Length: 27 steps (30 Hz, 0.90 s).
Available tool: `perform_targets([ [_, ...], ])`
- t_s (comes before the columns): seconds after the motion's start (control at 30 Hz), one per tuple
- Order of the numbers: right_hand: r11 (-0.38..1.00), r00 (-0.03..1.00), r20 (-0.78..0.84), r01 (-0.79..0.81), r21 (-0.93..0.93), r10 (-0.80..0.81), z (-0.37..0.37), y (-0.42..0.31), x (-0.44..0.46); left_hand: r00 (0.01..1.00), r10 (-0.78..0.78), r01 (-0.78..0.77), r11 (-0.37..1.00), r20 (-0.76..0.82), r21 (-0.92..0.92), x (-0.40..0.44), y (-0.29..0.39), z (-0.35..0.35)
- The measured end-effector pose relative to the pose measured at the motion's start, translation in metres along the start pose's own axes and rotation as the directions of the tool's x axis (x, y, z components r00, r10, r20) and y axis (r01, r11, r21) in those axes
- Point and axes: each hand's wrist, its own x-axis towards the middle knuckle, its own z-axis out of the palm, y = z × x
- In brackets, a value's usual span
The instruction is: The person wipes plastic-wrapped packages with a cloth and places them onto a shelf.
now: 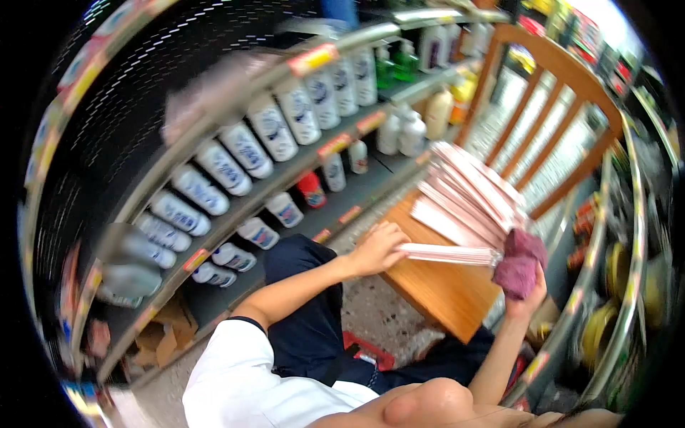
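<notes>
My left hand [378, 248] is closed on one end of a long, flat strip with pink and white stripes [449, 254]. The strip lies across the wooden chair seat [421, 285], and its other end reaches a crumpled purple cloth [519, 265]. My right hand [529, 294] grips that cloth from below, its fingers partly hidden behind it. Farther back on the seat, several similar pale pink strips [471, 196] lie in a loose, fanned pile. What the strips are made of cannot be made out.
The chair's slatted backrest [553, 78] rises behind the pile. To the left, curved-looking shelves [307, 153] hold rows of white bottles [273, 128] and green pump bottles [404, 64]. An open cardboard box [168, 332] sits low at left. Another shelf rack [603, 285] stands close on the right.
</notes>
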Motion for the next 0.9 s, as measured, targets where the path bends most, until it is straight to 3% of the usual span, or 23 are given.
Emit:
perform_targets([
  [0.07, 0.998, 0.972, -0.232, 0.016, -0.064, -0.031, 0.02, 0.01, 0.003, 0.992, -0.089, 0.078, 0.991, -0.092, -0.11, -0.012, -0.001, -0.02],
  [0.13, 0.997, 0.992, -0.098, -0.079, -0.021, 0.077, -0.005, 0.018, 0.013, 0.958, -0.223, 0.211, 0.974, -0.182, -0.082, -0.024, 0.009, -0.055],
  [0.3, 0.987, 0.972, -0.174, -0.151, 0.052, 0.157, -0.009, 0.049, 0.029, 0.829, -0.318, 0.367, 0.93, -0.46, 0.019, -0.048, 0.044, -0.164],
  [0.33, 0.986, 0.961, -0.221, -0.161, 0.049, 0.168, -0.011, 0.052, 0.034, 0.767, -0.424, 0.481, 0.876, -0.482, -0.005, -0.051, 0.06, -0.192],
  [0.4, 0.983, 0.929, -0.321, -0.178, 0.042, 0.182, -0.013, 0.054, 0.042, 0.715, -0.336, 0.494, 0.863, -0.613, 0.104, -0.068, 0.064, -0.241],
  [0.43, 0.976, 0.946, -0.248, -0.188, 0.112, 0.211, -0.009, 0.062, 0.049, 0.575, -0.409, 0.573, 0.82, -0.708, -0.008, -0.076, 0.078, -0.291],
  [0.47, 0.974, 0.936, -0.277, -0.194, 0.114, 0.218, -0.002, 0.06, 0.046, 0.558, -0.367, 0.559, 0.829, -0.744, 0.01, -0.088, 0.075, -0.314],
  [0.5, 0.973, 0.924, -0.308, -0.199, 0.118, 0.226, 0.003, 0.058, 0.044, 0.492, -0.368, 0.68, 0.728, -0.789, 0.084, -0.094, 0.079, -0.338],
  [0.53, 0.971, 0.914, -0.334, -0.2, 0.127, 0.232, 0.006, 0.058, 0.045, 0.438, -0.301, 0.68, 0.728, -0.847, 0.093, -0.104, 0.072, -0.36],
  [0.6, 0.958, 0.931, -0.24, -0.248, 0.143, 0.277, -0.005, 0.057, 0.047, 0.329, -0.277, 0.776, 0.624, -0.903, 0.091, -0.123, 0.062, -0.401],
  [0.67, 0.937, 0.934, -0.146, -0.297, 0.183, 0.325, -0.011, 0.057, 0.049, 0.26, -0.327, 0.822, 0.568, -0.908, 0.031, -0.143, 0.04, -0.437],
  [0.73, 0.948, 0.938, -0.168, -0.278, 0.152, 0.302, -0.004, 0.06, 0.048, 0.157, -0.497, 0.821, 0.547, -0.854, -0.167, -0.158, 0.011, -0.465],
  [0.87, 0.972, 0.935, -0.266, -0.223, 0.077, 0.235, -0.002, 0.062, 0.05, 0.154, -0.691, 0.641, 0.614, -0.706, -0.461, -0.15, -0.03, -0.488],
  [0.9, 0.968, 0.93, -0.269, -0.234, 0.087, 0.249, 0.0, 0.061, 0.049, 0.127, -0.704, 0.699, 0.563, -0.699, -0.441, -0.137, -0.022, -0.486],
])
